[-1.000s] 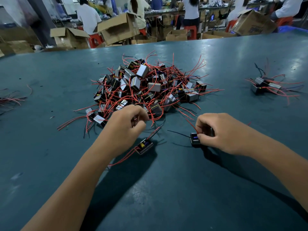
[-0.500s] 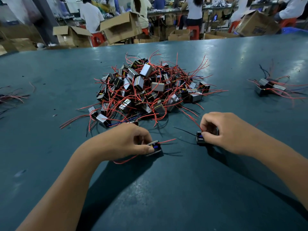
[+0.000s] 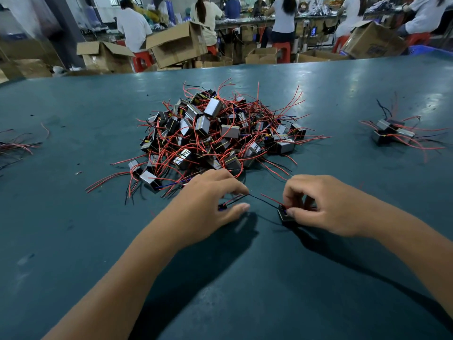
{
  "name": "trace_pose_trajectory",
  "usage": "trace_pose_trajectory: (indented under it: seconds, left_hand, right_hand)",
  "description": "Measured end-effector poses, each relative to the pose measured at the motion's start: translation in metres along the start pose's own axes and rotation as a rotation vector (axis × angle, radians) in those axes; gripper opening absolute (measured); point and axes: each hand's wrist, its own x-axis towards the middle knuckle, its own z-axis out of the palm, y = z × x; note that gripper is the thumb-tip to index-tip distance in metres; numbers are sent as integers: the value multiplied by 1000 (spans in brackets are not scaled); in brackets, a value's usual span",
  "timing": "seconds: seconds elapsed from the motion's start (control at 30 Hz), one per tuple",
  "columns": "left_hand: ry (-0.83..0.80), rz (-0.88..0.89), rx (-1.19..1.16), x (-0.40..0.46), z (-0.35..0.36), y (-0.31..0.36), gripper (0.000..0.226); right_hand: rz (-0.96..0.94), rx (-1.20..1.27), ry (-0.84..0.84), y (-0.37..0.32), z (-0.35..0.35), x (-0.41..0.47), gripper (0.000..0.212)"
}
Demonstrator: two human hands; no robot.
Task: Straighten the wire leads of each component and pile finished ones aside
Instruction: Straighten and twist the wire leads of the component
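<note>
Now the left hand [image 3: 208, 204] sits closer to the right hand [image 3: 326, 204] than it did half a second ago, having drawn its small component in from the edge of the big heap. Its fingertips pinch a thin black lead [image 3: 262, 201] that runs across the gap to the component [image 3: 284, 214] on the right. The left hand's own component [image 3: 221, 207] is mostly hidden beneath the palm; only a dark corner and short red wires show. The right hand is curled over its black component, thumb and fingers gripping it against the table [image 3: 245, 290]. Its place has scarcely changed.

This suggests the straightening step is under way: one hand anchors the body while the other looks set to draw the lead straight. Neither piece is ready for piling yet, by my judgement.

Just beyond the hands lies the large unsorted heap [image 3: 218, 133] of grey-and-black block components tangled in red wires, some loose leads reaching nearly to the left knuckles. Those strays could snag the pull. Well to the right, a small pile [image 3: 392, 133] of a few components rests, likely the finished ones. At the far left edge, more red and black wires [image 3: 17, 144] trail into view. Beyond the table, seated workers [image 3: 133, 25] and open cardboard boxes [image 3: 176, 42] fill the background.
</note>
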Motion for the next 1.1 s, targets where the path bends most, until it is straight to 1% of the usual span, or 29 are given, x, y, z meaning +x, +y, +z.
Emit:
trace_pose_trajectory:
  seconds: [0.1, 0.17, 0.27, 0.4, 0.47, 0.57, 0.67, 0.73, 0.97, 1.1]
  left_hand:
    - [-30, -1, 39, 1, 9, 6, 28]
    - [7, -5, 43, 2, 11, 9, 27]
    - [59, -21, 69, 3, 13, 9, 35]
    - [36, -37, 78, 2, 14, 8, 33]
    - [66, -42, 39, 2, 11, 8, 32]
    - [109, 30, 43, 2, 6, 13, 31]
    - [41, 147, 124, 0, 7, 19, 27]
    - [8, 186, 155, 0, 10, 21, 23]
    - [-7, 168, 63, 0, 16, 23, 9]
    - [-30, 158, 11, 0, 20, 21, 9]
  right_hand:
    - [-6, 7, 11, -1, 0, 1, 16]
    - [-13, 2, 12, 0, 0, 0, 15]
    - [-17, -8, -12, 1, -2, -1, 16]
    - [8, 4, -45, 5, -7, -3, 19]
    - [15, -1, -48, 7, -10, -3, 19]
    - [10, 7, -45, 8, -11, -2, 20]
    - [14, 10, -43, 9, -11, -3, 17]
    - [33, 17, -36, 10, -11, -3, 16]
    - [71, 39, -12, 8, -9, -1, 14]
    - [100, 40, 51, 5, -4, 1, 15]
